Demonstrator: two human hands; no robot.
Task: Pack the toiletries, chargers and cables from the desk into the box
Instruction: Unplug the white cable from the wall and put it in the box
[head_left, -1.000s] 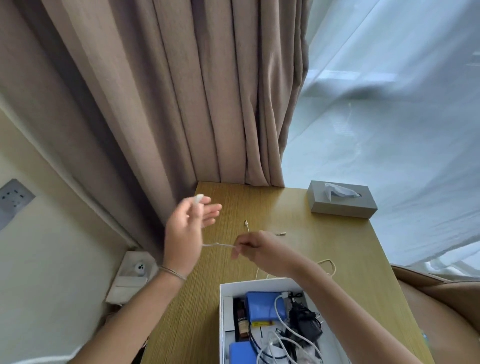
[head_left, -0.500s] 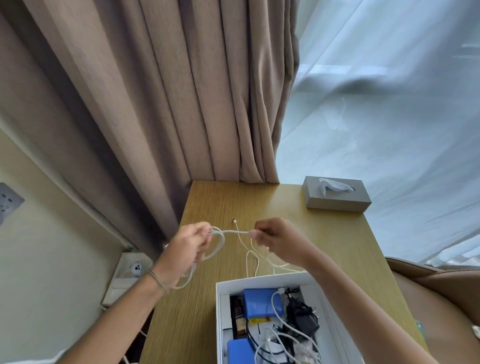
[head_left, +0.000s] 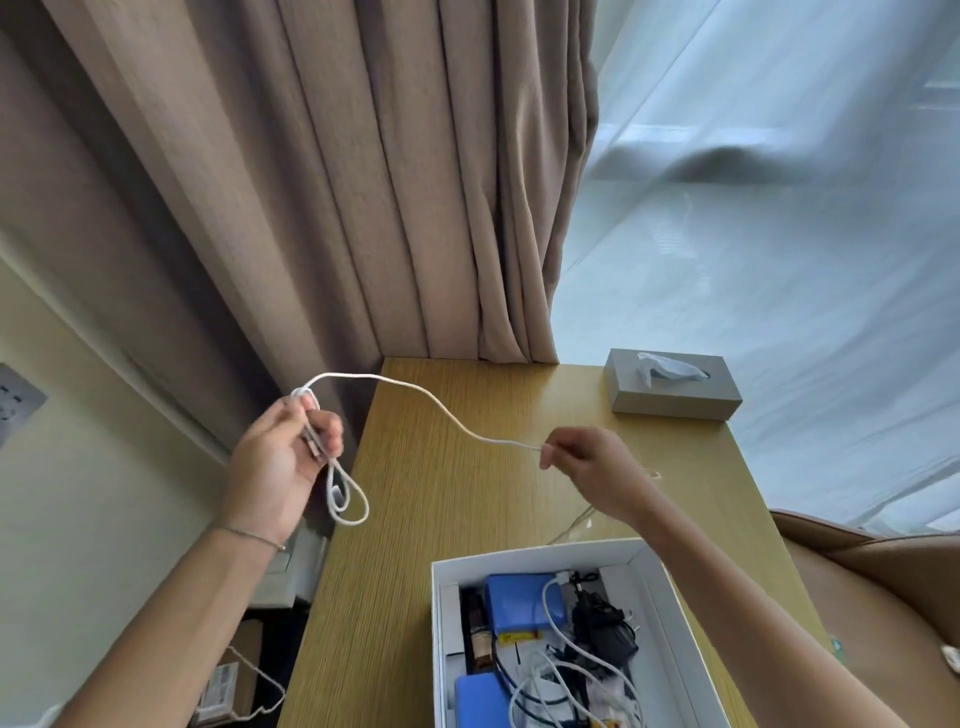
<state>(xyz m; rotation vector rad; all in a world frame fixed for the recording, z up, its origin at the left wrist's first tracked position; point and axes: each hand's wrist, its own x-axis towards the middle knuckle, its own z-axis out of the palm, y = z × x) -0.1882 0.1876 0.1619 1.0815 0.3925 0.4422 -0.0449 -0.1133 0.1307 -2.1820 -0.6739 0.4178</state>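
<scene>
A white cable (head_left: 415, 397) stretches in the air between my two hands above the wooden desk (head_left: 457, 509). My left hand (head_left: 283, 457), off the desk's left edge, grips coiled loops of it; one loop hangs below the palm. My right hand (head_left: 587, 462) pinches the cable farther along, over the desk's middle. The white box (head_left: 670, 613) stands open at the desk's near edge, holding blue packs, a dark bottle, a black charger and several white cables.
A grey tissue box (head_left: 675, 397) sits at the desk's far right corner. Beige curtains hang behind the desk, with a sheer curtain to the right. A brown chair (head_left: 883, 561) is on the right. A wall socket and floor clutter lie to the left.
My hands have drawn apart: the left moved left off the desk edge with the coil, the right moved right. The cable between them is now pulled out long.
</scene>
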